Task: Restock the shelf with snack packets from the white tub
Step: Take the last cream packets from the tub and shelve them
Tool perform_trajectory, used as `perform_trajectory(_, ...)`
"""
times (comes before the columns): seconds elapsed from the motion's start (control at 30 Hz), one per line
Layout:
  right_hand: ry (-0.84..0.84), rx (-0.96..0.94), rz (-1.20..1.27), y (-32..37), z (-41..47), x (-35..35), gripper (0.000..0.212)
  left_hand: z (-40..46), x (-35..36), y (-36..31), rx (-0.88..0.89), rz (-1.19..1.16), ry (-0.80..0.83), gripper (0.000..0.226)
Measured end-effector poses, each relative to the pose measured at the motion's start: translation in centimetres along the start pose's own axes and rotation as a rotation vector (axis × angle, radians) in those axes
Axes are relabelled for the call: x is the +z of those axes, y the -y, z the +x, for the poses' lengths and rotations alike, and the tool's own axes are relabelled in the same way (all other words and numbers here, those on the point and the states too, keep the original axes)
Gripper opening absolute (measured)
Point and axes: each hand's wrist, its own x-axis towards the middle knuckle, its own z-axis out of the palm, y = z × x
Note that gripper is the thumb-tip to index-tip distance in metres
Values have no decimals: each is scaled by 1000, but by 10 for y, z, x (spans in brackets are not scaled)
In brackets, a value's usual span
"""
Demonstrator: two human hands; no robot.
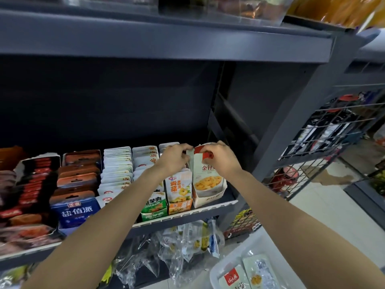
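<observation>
Shelf (214, 206), dark grey metal, pale ribbed front rail; carries rows of snack packets standing in open display cartons.

Left hand (175, 157): reached in over the shelf, fingers curled, pinching the top edge of a packet (200, 152) with a red-and-white header, at the far right end of the rows.

Right hand (218, 158): fingers curled on the same packet top from the other side, touching the red header. Both hands meet above the rightmost carton.

Rightmost carton (208, 184): white, yellow food picture on the front packet, standing against the shelf's right end. The held packet sits at the top rear of this row.

Orange carton (180, 197): just left of the white one, touching it; yellow-flower packets. The left forearm crosses in front of its neighbours.

Green carton (154, 207): next left, partly hidden by the left forearm.

White packet rows (117, 165): two or three columns, mid-shelf, packed tight.

Blue packet (76, 209): front of the shelf, left of centre; brown-topped packets stacked behind it.

Red and dark packets (29, 184): far left, blurred.

White tub (235, 259): bottom right, below the shelf; holds at least two pale packets (258, 272), one with a red label.

Clear plastic bags (183, 243): crumpled on the level below the shelf.

Wire rack (325, 142): right of the shelf upright, goods behind its mesh, unclear.

Upper shelf (166, 38): overhead, bagged goods on it.
</observation>
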Motion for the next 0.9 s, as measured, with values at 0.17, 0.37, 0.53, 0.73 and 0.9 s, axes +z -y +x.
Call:
perform_trajectory(0.17,-182,28,77,-2,-13,2,32,-20,-3,-11,89,75,-146,29)
perform_trajectory(0.37,-243,73,214,-18,-71,-17,23,-59,23,-50,274,280,-247,28)
perform_trajectory(0.53,-193,161,245,-52,-144,-18,21,-91,78,-76,297,206,-119,27)
perform_trajectory(0.73,6,395,215,-108,-253,22,25,-128,187,-84,151,112,155,23)
perform_trajectory(0.9,331,589,156,-151,-331,81,47,-159,278,-68,39,256,455,38)
